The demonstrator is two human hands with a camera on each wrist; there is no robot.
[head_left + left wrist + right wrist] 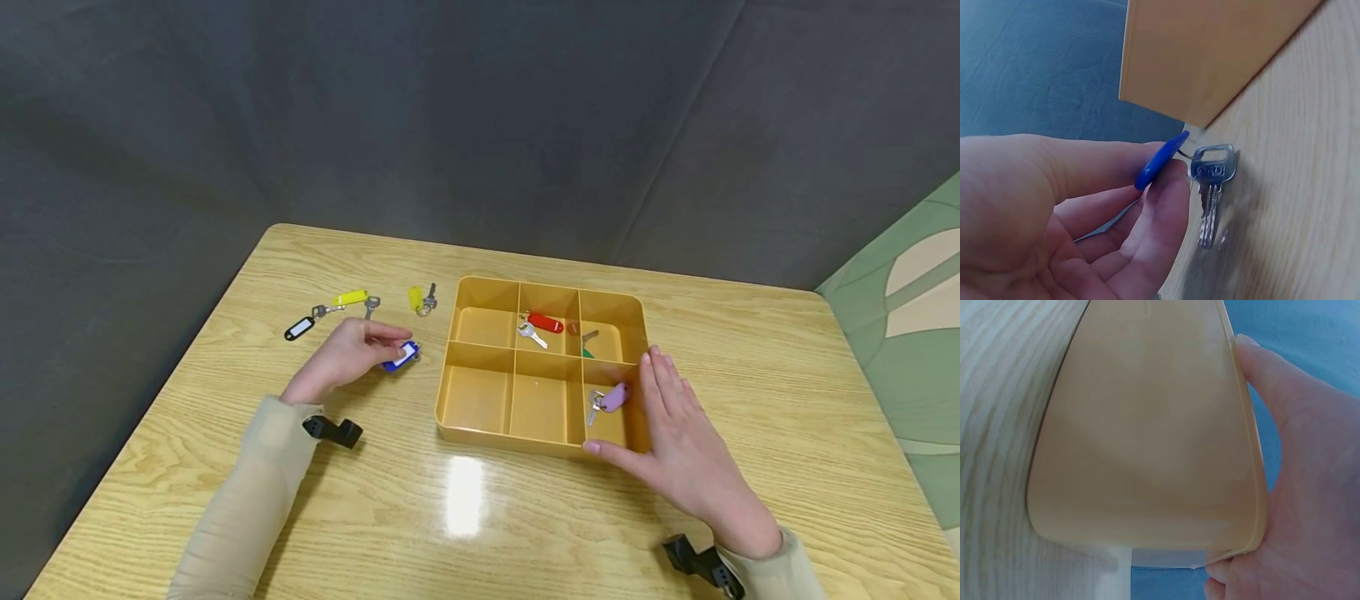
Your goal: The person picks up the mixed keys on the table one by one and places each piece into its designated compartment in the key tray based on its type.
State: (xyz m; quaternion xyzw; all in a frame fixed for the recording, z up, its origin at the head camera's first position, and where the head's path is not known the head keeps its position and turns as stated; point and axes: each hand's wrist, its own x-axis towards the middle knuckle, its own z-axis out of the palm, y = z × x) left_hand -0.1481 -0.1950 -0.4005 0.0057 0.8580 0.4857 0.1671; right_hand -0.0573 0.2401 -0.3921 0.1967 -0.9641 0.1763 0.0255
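Note:
Between thumb and fingers, my left hand (pixel 352 354) pinches a blue key tag (pixel 401 356) with a white label. Its key (pixel 1211 194) hangs from the ring close to the wooden tabletop, left of the yellow divided box (pixel 487 435). Straight fingers of my right hand (pixel 686 442) touch the box's right side, with the thumb at its front edge. Inside the box, a red-tagged key (pixel 545 322) is in the back middle compartment. A green tag (pixel 587 353) with a key shows partly in the back right one, and a purple-tagged key (pixel 615 397) lies front right.
Left of the box, a black-tagged key (pixel 300 328) and two yellow-tagged keys, one with its tag at the left (pixel 350 297) and another nearer the box (pixel 416 298), lie on the table (pixel 780 383). A dark cloth screen (pixel 480 133) stands behind the table's back edge.

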